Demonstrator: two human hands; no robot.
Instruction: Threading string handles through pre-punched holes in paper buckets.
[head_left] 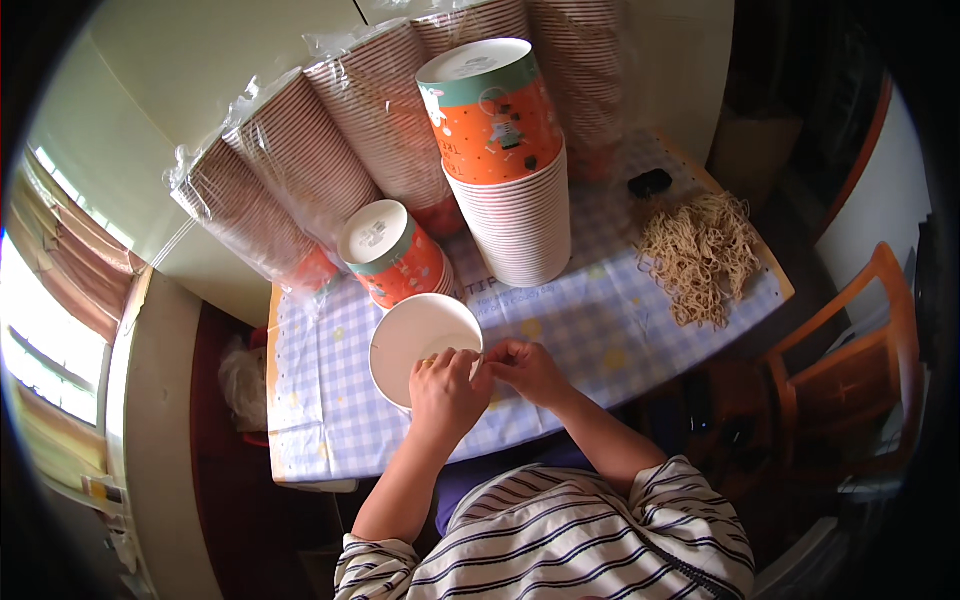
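Note:
A white-lined paper bucket [402, 338] stands at the table's near side, its open mouth tipped toward me. My left hand [447, 388] reaches over its right rim, fingers curled inside and gripping the wall. Close beside it, my right hand [527, 371] pinches at the outside of the same rim. Whatever lies between those fingertips is too small to make out. Just behind the bucket is a short upside-down stack of orange and green paper buckets [408, 277]. A taller upside-down stack [508, 218] rises to its right.
Several long stacks of buckets in clear plastic [345, 110] lean along the back wall. A heap of tan cords [700, 258] lies on the right of the checked tablecloth [330, 400], near a small black object [650, 183]. A wooden chair [845, 350] stands at the right.

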